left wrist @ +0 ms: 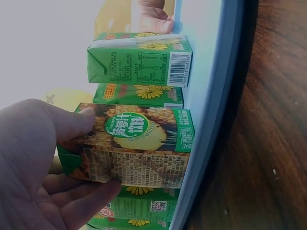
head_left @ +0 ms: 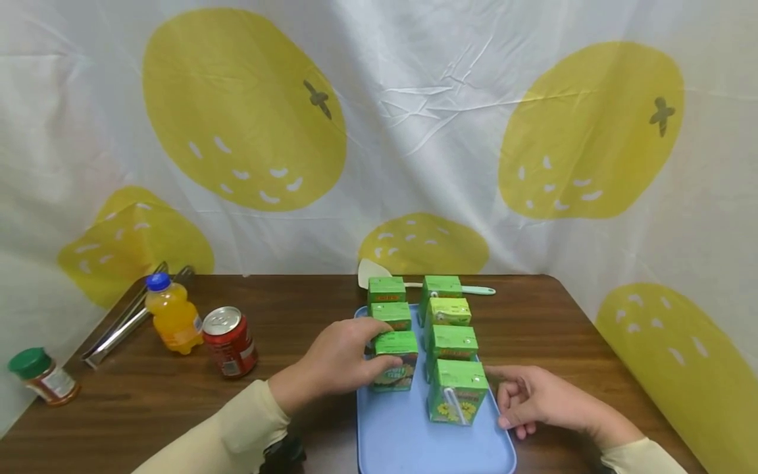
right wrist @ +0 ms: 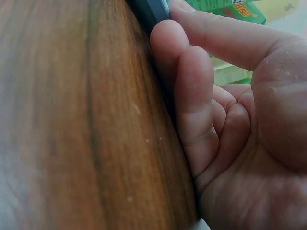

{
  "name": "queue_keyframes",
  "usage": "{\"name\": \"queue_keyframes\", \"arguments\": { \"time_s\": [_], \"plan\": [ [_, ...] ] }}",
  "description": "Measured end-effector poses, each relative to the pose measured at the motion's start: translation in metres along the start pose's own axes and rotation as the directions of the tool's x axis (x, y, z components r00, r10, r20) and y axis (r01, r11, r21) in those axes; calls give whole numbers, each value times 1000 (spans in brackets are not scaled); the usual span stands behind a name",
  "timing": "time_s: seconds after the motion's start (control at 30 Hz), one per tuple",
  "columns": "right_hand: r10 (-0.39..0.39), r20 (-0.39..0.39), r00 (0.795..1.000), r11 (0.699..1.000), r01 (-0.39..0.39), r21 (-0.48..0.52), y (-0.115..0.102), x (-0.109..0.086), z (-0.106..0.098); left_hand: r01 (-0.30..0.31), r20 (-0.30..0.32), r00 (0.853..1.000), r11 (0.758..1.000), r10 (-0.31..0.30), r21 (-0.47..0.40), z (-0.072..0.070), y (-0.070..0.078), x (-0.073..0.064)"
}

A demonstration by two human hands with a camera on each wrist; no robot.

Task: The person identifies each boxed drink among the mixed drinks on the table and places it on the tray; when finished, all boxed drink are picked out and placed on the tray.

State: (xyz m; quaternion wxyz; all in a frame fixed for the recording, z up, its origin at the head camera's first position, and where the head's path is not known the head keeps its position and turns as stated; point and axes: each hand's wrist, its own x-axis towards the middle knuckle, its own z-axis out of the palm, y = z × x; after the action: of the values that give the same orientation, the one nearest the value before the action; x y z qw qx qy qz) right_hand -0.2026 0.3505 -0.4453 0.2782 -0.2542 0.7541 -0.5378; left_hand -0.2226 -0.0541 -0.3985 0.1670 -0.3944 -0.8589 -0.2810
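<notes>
A blue tray [head_left: 397, 438] holds two rows of green juice boxes, three on the left and several on the right. My left hand [head_left: 337, 359] grips the nearest left-row juice box [head_left: 393, 376], thumb on one side and fingers on the other. In the left wrist view, this held juice box [left wrist: 144, 132] shows a pineapple picture, its base at the tray surface. My right hand [head_left: 541, 401] pinches the tray's right rim, beside the nearest right-row box [head_left: 458, 395], which has a wrapped straw. In the right wrist view, curled fingers [right wrist: 194, 100] lie against the tray's edge [right wrist: 151, 12].
Left of the tray stand a red soda can [head_left: 229, 345], an orange juice bottle [head_left: 174, 316] and a green-capped spice jar [head_left: 50, 382]. Metal tongs [head_left: 121, 332] lie behind them. A spatula [head_left: 478, 290] lies behind the boxes, near the patterned curtain [head_left: 414, 131].
</notes>
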Motion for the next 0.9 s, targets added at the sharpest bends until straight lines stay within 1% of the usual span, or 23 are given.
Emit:
{"name": "queue_keyframes", "arguments": {
  "time_s": [0.13,0.37,0.63,0.77,0.9],
  "plan": [
    [7,-3,1000,1000,-7,5,1,-1,0,-6,9,1000,1000,6,-10,2,-1,0],
    [14,-12,1000,1000,-14,5,0,-2,0,19,22,1000,1000,-19,-19,2,0,0],
    [-9,-11,1000,1000,8,-14,-4,-3,1,19,29,999,999,-18,-38,2,-2,-2],
    [-10,1,1000,1000,10,-10,-4,-1,2,41,32,999,999,-39,-37,0,-1,-7],
    [-15,10,1000,1000,15,-16,-4,2,3,56,20,998,998,-55,-26,-5,-3,-13]
  ]
}}
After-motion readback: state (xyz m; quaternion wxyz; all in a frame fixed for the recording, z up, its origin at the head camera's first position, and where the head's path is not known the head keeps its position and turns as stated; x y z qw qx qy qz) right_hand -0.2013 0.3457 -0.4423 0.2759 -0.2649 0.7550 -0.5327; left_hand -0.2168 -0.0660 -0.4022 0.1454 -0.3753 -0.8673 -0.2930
